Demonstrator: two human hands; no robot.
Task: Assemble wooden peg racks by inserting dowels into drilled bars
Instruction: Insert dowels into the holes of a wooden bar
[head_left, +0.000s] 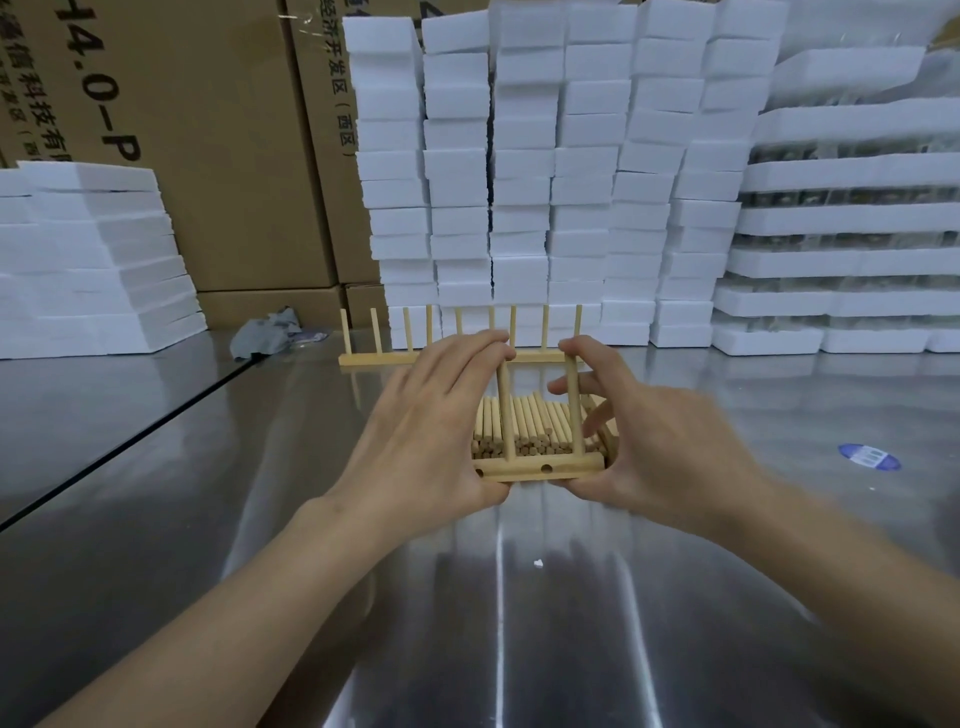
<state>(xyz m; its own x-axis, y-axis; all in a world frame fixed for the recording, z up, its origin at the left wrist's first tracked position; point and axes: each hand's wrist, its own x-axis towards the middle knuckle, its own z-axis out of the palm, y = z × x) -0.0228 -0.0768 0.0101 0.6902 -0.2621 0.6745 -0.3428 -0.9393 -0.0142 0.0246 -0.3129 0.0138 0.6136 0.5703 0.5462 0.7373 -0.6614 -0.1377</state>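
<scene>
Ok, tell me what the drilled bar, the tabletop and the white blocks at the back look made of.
The drilled bar looks like pale, unfinished wood: light tan and matte. The tabletop is probably brushed stainless steel: grey, with streaky reflections. The white blocks are likely foam: matte, with rough edges, though the exact type is unclear.

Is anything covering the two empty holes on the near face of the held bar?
Nothing visible does. The middle hole is clear; the left hole shows too, though the left hand, gripping the bar, lies right beside it.
</scene>
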